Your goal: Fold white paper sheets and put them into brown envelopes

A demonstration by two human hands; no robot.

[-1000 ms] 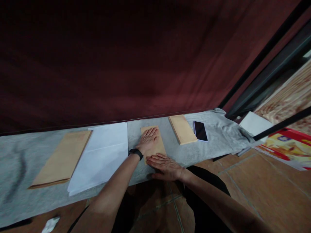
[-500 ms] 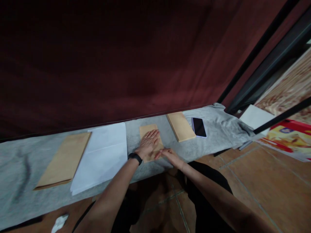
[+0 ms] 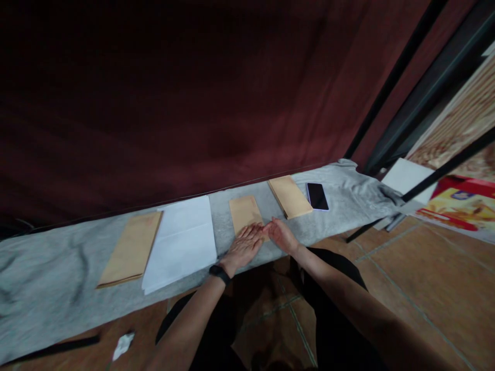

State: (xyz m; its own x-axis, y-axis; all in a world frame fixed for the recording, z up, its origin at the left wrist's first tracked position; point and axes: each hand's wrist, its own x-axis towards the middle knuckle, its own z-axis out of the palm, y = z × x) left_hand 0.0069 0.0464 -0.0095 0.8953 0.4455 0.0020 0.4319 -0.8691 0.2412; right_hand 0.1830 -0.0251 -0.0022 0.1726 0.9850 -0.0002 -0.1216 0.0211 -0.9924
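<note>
A brown paper envelope (image 3: 244, 210) lies flat on the grey cloth in front of me. My left hand (image 3: 244, 246), with a black band on the wrist, lies flat over the envelope's near part, palm down and fingers outstretched. At the envelope's near right edge is my right hand (image 3: 283, 235), turned on its side. Its fingers reach leftward to the left hand's fingertips, and its thumb stands apart. The near end of the envelope is hidden under the left hand. A stack of similar brown envelopes (image 3: 290, 197) lies just to the right.
White paper sheets (image 3: 181, 242) lie left of the hands, with larger brown envelopes (image 3: 131, 247) beside them. A phone (image 3: 317, 197) rests right of the stack. Grey cloth (image 3: 348, 190) covers the narrow bench. A dark red curtain (image 3: 216, 129) hangs behind; a red-yellow box (image 3: 464, 206) stands right.
My left hand has slid toward the envelope's near end, uncovering its far part. My right hand has shifted slightly up along the right edge, its thumb now raised. The view has turned slightly.
</note>
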